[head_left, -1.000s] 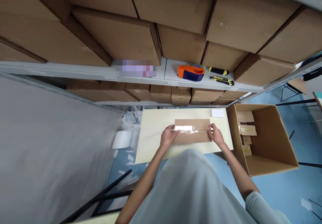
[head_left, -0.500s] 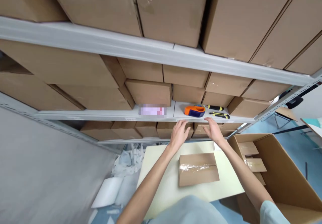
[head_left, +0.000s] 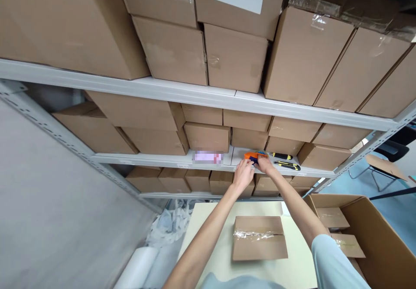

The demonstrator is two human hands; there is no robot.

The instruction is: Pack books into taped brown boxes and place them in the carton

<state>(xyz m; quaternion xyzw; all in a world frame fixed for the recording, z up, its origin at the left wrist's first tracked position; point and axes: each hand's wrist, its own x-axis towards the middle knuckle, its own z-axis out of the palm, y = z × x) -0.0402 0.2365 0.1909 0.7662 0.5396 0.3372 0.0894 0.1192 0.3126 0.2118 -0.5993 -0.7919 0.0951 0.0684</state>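
An orange and dark blue tape dispenser [head_left: 249, 156] lies on the middle shelf, partly covered by my hands. My right hand [head_left: 264, 164] grips its right end, with the fingers curled over it. At its front left, my left hand [head_left: 243, 175] has its fingers bent against the dispenser's edge. Two yellow and black utility knives, one at the back [head_left: 281, 156] and one in front [head_left: 287, 166], lie just right of my right hand. Below my forearms a taped cardboard box [head_left: 259, 239] rests on the pale table [head_left: 208, 232].
Cardboard boxes fill the metal shelves [head_left: 195, 93] in front of me. A large open carton [head_left: 383, 237] with small boxes inside stands at the right. Crumpled white wrapping [head_left: 170, 224] and a white roll [head_left: 138, 265] lie left of the table.
Both hands have reached forward from the shelf edge onto the tape dispenser and taken hold of it. The view has tilted upward, showing more of the upper shelf.
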